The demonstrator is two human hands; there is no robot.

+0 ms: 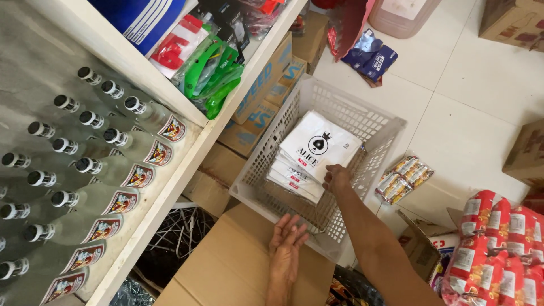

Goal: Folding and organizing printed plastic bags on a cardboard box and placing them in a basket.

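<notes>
A: White floor tiles run past both hands, boxes and packets scattered over them. Shop storeroom, seen from above.

B: Right hand?

A: Right hand reaches into a white plastic basket, fingers curled onto the near edge of the top white packet. That packet sits on a stack of white packets inside the basket. Grip looks closed on the edge; thumb side is hidden, so I cannot tell how firmly.

B: Left?

A: Left hand lies open, palm up, fingers loosely spread, resting on a brown cardboard box, just short of the basket's near rim. Holds nothing.

B: Around them?

A: Left of the left hand, a white shelf with rows of clear bottles, caps dark, labels red and yellow. Beyond that hand, higher up, green packaged items on the shelf above. Under the shelf, more cardboard boxes. Right of the right hand, a small striped snack pack on the floor, near the basket. Further right, close to the forearm, stacked red wrapped bundles. Beyond the basket, a blue packet on the tiles.
</notes>
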